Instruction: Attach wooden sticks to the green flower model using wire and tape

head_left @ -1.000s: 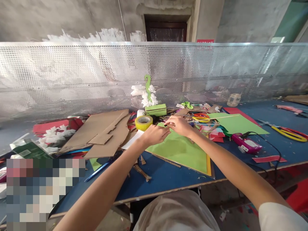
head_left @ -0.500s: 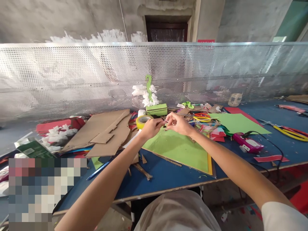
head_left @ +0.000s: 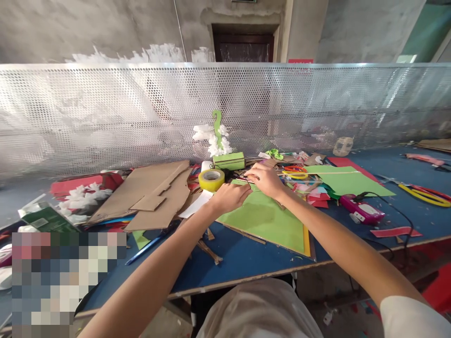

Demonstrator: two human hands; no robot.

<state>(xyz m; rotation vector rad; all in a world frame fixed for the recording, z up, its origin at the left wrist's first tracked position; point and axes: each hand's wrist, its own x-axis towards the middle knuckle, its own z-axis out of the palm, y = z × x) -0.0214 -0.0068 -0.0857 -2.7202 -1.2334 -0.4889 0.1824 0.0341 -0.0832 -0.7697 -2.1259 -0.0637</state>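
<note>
My left hand [head_left: 230, 197] and my right hand [head_left: 266, 180] are close together over the far part of a green paper sheet [head_left: 268, 218]. The right hand's fingers are pinched near a thin dark strand, too small to name. Curled fingers on the left hand hide whatever they grip. Just left of the hands lies a roll of yellow tape [head_left: 211, 179]. Behind it stands a green paper-covered block [head_left: 229, 161], with a green hooked shape [head_left: 217, 126] and white crumpled paper [head_left: 218, 145] rising at the back.
Cardboard pieces [head_left: 158, 183] lie to the left. A blue pen [head_left: 146, 249] is near my left forearm. On the right are a magenta device [head_left: 362, 210] with a black cord, yellow-and-red-handled scissors [head_left: 419, 192] and light green paper [head_left: 352, 180]. A perforated metal screen [head_left: 141, 108] borders the table.
My left hand has moved down and slightly right, turning its back more upward. The right hand stays almost in place, still pinched.
</note>
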